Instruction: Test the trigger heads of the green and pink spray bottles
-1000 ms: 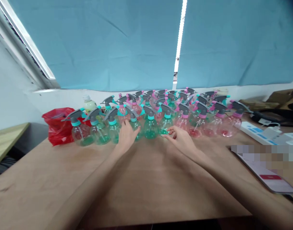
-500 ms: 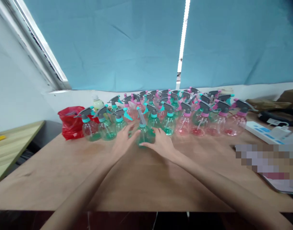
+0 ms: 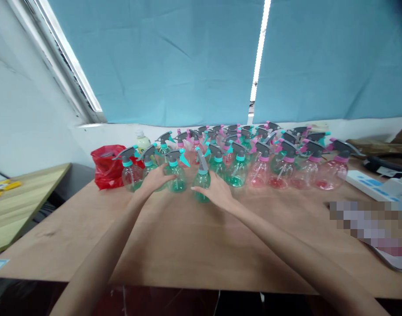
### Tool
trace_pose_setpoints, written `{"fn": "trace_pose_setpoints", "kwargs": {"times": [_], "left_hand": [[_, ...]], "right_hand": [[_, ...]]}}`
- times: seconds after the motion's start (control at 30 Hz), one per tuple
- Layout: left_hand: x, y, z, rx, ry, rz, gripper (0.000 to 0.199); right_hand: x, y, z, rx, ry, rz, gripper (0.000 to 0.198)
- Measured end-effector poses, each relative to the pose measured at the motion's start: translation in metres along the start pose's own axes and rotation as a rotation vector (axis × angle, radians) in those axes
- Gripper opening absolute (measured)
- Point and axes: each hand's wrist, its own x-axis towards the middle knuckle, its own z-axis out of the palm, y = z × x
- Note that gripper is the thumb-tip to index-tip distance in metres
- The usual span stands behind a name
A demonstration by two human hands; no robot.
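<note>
My right hand (image 3: 220,192) wraps round the right side of a green spray bottle (image 3: 201,189), its thumb across the front. That bottle stands forward of the row, and its grey trigger head with a teal collar is turned differently from the others. To its left, my left hand (image 3: 157,179) curls round the left side of another green spray bottle (image 3: 179,183), thumb over its front; the fingertips are hidden. Partly behind that hand is a further green spray bottle (image 3: 150,166). A green spray bottle (image 3: 238,174) also stands right of my right hand.
Pink spray bottles (image 3: 259,174) continue the row to the right, with several more behind. A red plastic bag (image 3: 108,171) sits at the left end. On the right lie a white power strip (image 3: 365,183) and a blurred-out flat item (image 3: 372,228). The wooden table (image 3: 188,245) ends in front.
My left hand has moved left, from the middle green bottle to the one beside it. My right hand's thumb lies higher across the middle bottle. The view has shifted slightly left.
</note>
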Motion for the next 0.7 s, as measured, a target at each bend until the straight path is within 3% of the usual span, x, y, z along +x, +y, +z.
{"fn": "trace_pose_setpoints", "kwargs": {"times": [0.17, 0.47, 0.7], "left_hand": [[-0.006, 0.006, 0.001, 0.107, 0.081, -0.088, 0.075], [-0.008, 0.027, 0.016, 0.215, 0.214, -0.182, 0.083], [-0.01, 0.03, 0.017, 0.243, 0.246, -0.21, 0.086]], "right_hand": [[-0.002, -0.002, -0.001, -0.077, 0.008, 0.006, 0.069], [-0.017, 0.001, 0.005, -0.264, 0.086, -0.063, 0.086], [-0.025, 0.002, -0.002, -0.242, 0.083, -0.082, 0.095]]}}
